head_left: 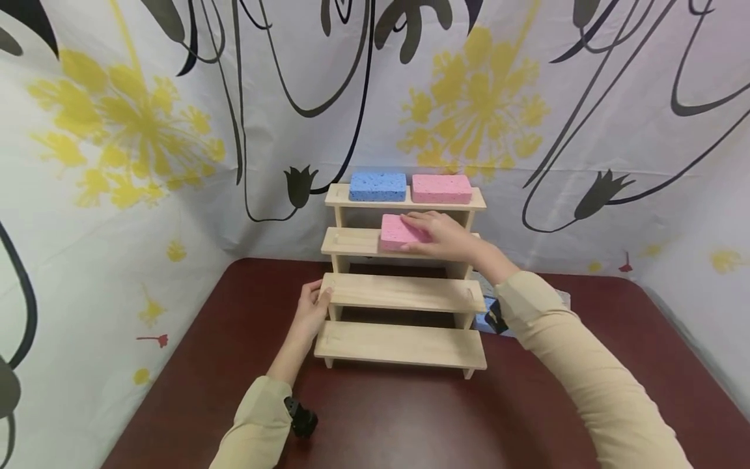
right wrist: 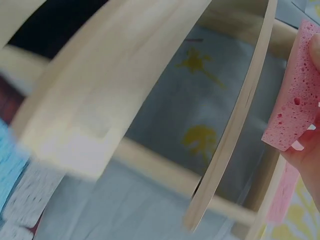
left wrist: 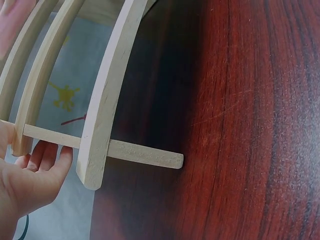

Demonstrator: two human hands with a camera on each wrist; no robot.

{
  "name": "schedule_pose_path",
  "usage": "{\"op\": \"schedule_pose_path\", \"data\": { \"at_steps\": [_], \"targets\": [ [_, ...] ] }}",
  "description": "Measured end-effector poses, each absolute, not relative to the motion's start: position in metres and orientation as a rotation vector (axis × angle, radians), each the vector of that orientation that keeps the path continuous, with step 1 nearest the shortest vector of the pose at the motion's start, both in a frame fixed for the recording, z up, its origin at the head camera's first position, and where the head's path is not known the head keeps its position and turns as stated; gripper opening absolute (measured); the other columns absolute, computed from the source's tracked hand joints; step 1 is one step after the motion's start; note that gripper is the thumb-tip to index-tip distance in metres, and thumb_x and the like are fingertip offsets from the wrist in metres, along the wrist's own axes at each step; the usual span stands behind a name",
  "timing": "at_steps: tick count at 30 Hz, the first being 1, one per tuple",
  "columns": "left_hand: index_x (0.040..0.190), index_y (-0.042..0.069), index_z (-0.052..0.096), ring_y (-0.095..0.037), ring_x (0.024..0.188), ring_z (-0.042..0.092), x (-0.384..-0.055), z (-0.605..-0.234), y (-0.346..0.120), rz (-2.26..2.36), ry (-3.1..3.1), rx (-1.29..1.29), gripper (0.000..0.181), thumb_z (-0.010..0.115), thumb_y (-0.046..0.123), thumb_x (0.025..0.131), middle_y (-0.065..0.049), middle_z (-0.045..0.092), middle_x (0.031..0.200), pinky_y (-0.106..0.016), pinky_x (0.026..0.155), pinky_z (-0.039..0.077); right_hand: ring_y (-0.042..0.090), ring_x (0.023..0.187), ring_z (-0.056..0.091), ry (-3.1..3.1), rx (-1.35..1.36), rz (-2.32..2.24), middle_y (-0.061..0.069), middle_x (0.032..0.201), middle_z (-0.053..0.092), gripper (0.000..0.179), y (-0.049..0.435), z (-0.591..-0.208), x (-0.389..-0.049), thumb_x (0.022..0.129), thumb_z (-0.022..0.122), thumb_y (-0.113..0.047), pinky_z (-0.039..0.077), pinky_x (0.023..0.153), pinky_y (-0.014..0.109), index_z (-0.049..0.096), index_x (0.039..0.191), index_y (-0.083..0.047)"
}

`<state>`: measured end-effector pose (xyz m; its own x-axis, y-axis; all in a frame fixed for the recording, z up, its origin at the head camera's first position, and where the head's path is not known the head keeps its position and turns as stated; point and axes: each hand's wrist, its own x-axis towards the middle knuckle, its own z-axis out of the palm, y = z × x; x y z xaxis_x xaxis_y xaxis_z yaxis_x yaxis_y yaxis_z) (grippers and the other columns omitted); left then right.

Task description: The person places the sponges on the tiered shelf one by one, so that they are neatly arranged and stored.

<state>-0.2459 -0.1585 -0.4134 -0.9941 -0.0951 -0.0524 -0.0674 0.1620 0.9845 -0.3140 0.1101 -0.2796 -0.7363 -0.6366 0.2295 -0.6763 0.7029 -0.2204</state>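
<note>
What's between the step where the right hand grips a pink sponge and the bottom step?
One wooden step with nothing set on it, its left end held by the left hand; the head view shows this.

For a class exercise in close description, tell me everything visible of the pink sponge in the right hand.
The pink sponge is a thick rectangular block, its surface pitted with pores of differing sizes. The right hand grips its right end, hiding part of it. Its broad top faces roughly upward at the middle of the second-highest wooden shelf; whether it touches the wood is unclear.
</note>
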Motion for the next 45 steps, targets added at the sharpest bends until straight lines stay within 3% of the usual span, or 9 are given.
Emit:
{"op": "schedule_pose_path", "data": {
  "at_steps": [8, 16, 23, 31, 45],
  "targets": [
    [0.135, 0.002, 0.029, -0.035, 0.121, 0.047, -0.245, -0.418, -0.156, -1.976, -2.398, 0.171, 0.046, 0.044, 0.023, 0.097, -0.025, 0.046, 0.131, -0.046, 0.099, 0.039, 0.036, 0.131, 0.035, -2.817, 1.132, 0.416, 0.02, 0.14, 0.04, 0.066, 0.07, -0.282, -0.328, 0.086, 0.06, -0.042, 0.024, 0.11, 0.048, 0.041, 0.136, -0.004],
    [0.136, 0.003, 0.028, -0.034, 0.119, 0.048, -0.246, -0.418, -0.158, -1.992, -2.376, 0.155, 0.046, 0.044, 0.022, 0.097, -0.023, 0.046, 0.132, -0.045, 0.097, 0.04, 0.028, 0.12, 0.049, -2.84, 1.172, 0.504, 0.012, 0.133, 0.051, 0.066, 0.048, -0.292, -0.344, 0.083, 0.064, -0.043, 0.035, 0.103, 0.043, 0.045, 0.135, -0.008],
    [0.135, 0.002, 0.029, -0.034, 0.117, 0.049, -0.242, -0.416, -0.157, -1.996, -2.368, 0.16, 0.045, 0.044, 0.02, 0.097, -0.024, 0.046, 0.131, -0.043, 0.095, 0.041, 0.032, 0.13, 0.036, -2.853, 1.11, 0.444, 0.011, 0.141, 0.042, 0.078, 0.05, -0.3, -0.343, 0.075, 0.07, -0.046, 0.024, 0.107, 0.051, 0.039, 0.139, -0.013],
    [0.136, 0.002, 0.028, -0.035, 0.12, 0.047, -0.244, -0.416, -0.159, -1.985, -2.376, 0.15, 0.047, 0.045, 0.022, 0.097, -0.024, 0.045, 0.133, -0.046, 0.099, 0.039, 0.03, 0.124, 0.042, -2.636, 1.084, 0.483, 0.013, 0.13, 0.049, 0.074, 0.078, -0.298, -0.334, 0.068, 0.077, -0.044, 0.031, 0.104, 0.047, 0.05, 0.129, -0.011],
    [0.137, 0.002, 0.027, -0.034, 0.121, 0.047, -0.244, -0.413, -0.157, -1.993, -2.396, 0.172, 0.048, 0.044, 0.021, 0.097, -0.024, 0.044, 0.134, -0.044, 0.099, 0.039, 0.031, 0.109, 0.051, -2.542, 0.935, 0.61, 0.013, 0.115, 0.056, 0.05, 0.175, -0.317, -0.302, 0.078, 0.072, -0.03, 0.04, 0.092, 0.049, 0.057, 0.12, -0.006]
  ]
}}
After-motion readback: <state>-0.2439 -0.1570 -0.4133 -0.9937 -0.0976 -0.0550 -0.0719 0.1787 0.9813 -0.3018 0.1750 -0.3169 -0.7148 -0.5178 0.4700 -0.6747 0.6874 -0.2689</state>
